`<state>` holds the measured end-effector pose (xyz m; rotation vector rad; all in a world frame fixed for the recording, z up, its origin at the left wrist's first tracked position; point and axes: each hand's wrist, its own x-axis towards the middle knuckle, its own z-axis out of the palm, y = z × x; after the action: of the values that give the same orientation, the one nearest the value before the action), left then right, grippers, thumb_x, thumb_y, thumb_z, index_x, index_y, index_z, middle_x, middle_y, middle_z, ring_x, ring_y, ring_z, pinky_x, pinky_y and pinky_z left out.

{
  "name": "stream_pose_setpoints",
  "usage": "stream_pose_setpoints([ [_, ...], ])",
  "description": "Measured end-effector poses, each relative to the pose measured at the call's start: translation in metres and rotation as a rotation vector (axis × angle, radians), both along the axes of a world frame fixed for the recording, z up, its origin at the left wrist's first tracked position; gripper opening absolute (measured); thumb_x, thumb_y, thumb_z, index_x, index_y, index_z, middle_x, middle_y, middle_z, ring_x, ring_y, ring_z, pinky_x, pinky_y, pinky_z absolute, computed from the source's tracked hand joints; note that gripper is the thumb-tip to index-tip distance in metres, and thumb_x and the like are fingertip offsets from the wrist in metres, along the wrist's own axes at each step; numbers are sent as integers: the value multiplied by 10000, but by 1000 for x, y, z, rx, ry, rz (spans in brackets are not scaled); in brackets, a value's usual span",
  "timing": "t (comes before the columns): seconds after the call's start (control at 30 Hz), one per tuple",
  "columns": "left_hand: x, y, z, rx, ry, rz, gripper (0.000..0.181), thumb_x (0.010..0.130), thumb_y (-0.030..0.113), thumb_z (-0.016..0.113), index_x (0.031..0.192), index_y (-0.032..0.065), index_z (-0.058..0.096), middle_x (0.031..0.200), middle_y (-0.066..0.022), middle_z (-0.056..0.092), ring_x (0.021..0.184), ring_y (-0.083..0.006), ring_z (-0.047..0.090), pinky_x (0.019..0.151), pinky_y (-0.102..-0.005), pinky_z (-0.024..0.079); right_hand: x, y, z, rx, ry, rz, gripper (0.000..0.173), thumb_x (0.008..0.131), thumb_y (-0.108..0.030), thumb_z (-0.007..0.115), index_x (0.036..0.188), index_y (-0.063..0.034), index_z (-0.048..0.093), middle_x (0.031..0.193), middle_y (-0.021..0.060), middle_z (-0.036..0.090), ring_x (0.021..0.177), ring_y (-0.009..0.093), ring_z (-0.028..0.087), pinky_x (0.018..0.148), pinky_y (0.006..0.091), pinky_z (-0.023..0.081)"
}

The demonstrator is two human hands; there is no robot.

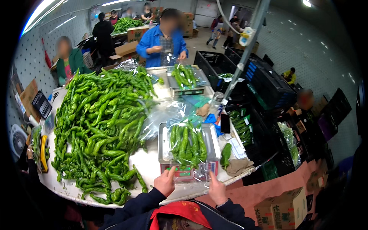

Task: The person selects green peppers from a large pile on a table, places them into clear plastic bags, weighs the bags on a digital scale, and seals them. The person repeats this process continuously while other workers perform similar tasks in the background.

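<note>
Long green peppers (188, 141) lie inside a transparent plastic bag (194, 174) on the metal pan (164, 149) of a digital scale with a red front (184, 174). The bag's open end faces me and hangs over the scale's lit display. My left hand (166, 181) pinches the left side of the bag's mouth between thumb and finger. At its right side, my right hand (217, 189) grips the film in the same way. A large heap of loose green peppers (100, 126) covers the table to my left. More transparent film (161, 115) is spread behind the scale.
Across the white table (143, 164), a person in a blue jacket (152, 43) stands behind a second scale (188, 91) bearing bagged peppers. A phone (225, 123), one pepper (226, 155) and a brown cloth (240, 167) lie right. A metal pole (244, 49) and black crates (258, 83) stand beyond.
</note>
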<state>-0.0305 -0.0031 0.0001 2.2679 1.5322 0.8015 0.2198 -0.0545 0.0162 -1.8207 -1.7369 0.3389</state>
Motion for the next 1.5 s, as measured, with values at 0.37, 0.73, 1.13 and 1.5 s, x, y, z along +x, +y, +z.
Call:
stream_pose_setpoints([
  [0.37, -5, 82, 108, -495, -620, -85, 578, 765, -124, 458, 1307, 77, 451, 675, -96, 590, 554, -217, 617, 518, -339, 508, 12, 97, 95, -81, 748, 109, 298, 1015, -51, 407, 1194, 23, 633, 856, 92, 684, 641, 110, 656, 567, 251, 503],
  [0.73, -4, 38, 289, -227, -1105, -242, 205, 833, -64, 449, 995, -25, 568, 781, -49, 619, 582, -87, 576, 518, -220, 501, 9, 57, 269, 148, 959, 503, 319, 989, 48, 379, 1222, 57, 597, 1173, 116, 646, 1046, 189, 656, 919, 314, 550],
  [1.13, 7, 79, 297, -83, -1013, -242, 228, 843, -72, 411, 979, -23, 587, 776, -53, 621, 509, -66, 515, 431, -193, 417, 22, 95, 263, 375, 963, 429, 288, 1004, 27, 386, 1183, 43, 610, 1035, 128, 702, 968, 189, 703, 867, 281, 541],
  [1.5, -1, 11, -3, -30, -425, 0, 548, 709, -183, 434, 1198, 26, 564, 1011, -135, 577, 958, -222, 617, 626, -294, 537, 31, 14, -1, 73, 594, 51, 334, 934, 7, 504, 1254, -12, 600, 1110, 188, 700, 1012, 280, 702, 830, 344, 533],
])
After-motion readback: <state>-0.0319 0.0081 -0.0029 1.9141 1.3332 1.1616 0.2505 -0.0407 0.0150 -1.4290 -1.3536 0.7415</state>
